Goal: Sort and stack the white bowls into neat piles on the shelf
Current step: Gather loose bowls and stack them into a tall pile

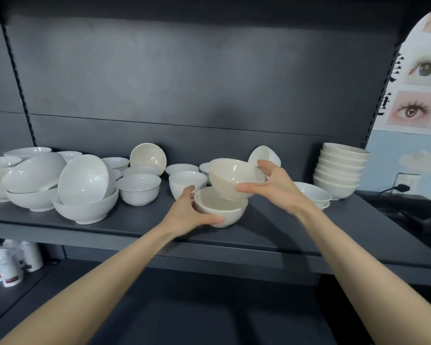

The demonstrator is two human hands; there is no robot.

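Fingers (265, 166) of your right hand (279, 185) clasp the top bowl (234, 178), mouth up, slightly tilted, directly above the lower bowl (222, 212), which your left hand (184, 215) grips near the front edge of the shelf (139, 225). Its foot seems inside the lower mouth, perhaps touching. Level it, then lower straight down; the stack (339, 170) stands to your right.

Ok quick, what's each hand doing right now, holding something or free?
Left hand: grips the lower bowl by its side.
Right hand: holds the upper bowl, tilted over the lower bowl.
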